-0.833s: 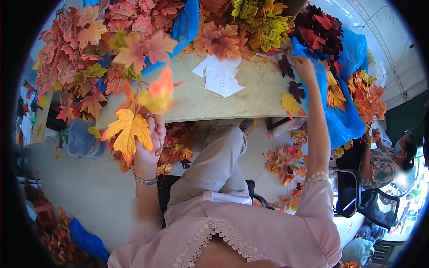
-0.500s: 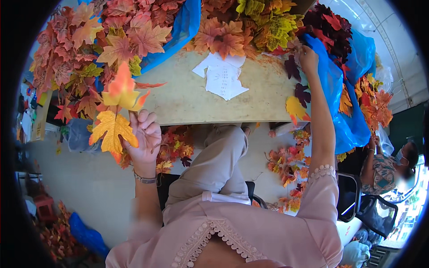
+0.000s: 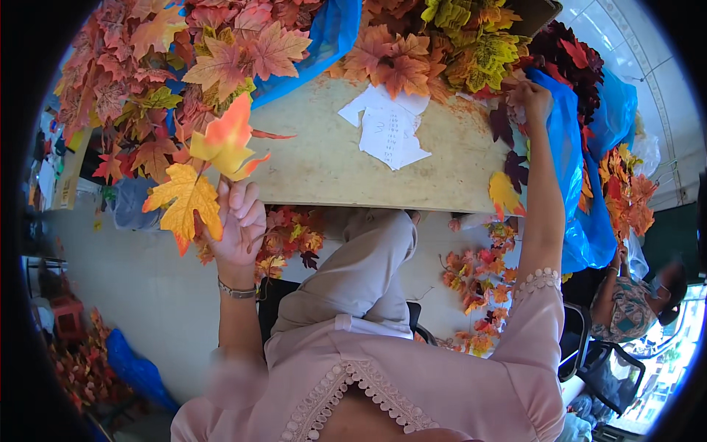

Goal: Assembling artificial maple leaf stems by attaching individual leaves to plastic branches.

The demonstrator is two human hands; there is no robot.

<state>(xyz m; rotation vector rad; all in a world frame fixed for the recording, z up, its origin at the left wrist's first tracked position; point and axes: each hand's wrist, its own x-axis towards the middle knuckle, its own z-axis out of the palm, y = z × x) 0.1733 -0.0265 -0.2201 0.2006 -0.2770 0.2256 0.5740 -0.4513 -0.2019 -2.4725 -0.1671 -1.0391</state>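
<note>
My left hand [image 3: 243, 221] is raised at the table's near left edge, its fingers closed on artificial maple leaves. One of them is a yellow-orange leaf [image 3: 184, 200] beside the thumb; above it stands a yellow leaf with a red-orange tip [image 3: 230, 140]. At the far right of the table, my right hand [image 3: 532, 102] is reached out with its fingers bent together. What its fingertips pinch, if anything, is hidden among the leaves. Close to it lie dark maroon leaves [image 3: 501, 123] and an open blue plastic bag [image 3: 556, 140]. A loose yellow leaf [image 3: 504, 193] lies nearer the edge.
Pink-orange leaves [image 3: 110, 96] are heaped at the left, with yellow-green leaves [image 3: 482, 55] at the back. A written paper [image 3: 390, 136] lies on the wooden table [image 3: 317, 166]. More leaves [image 3: 479, 280] hang below its edge. At the right sits another person [image 3: 630, 306].
The view has shifted slightly, so the table and its leaves appear farther right. The leaves in my left hand have tilted a little; my right hand stays by the maroon leaves.
</note>
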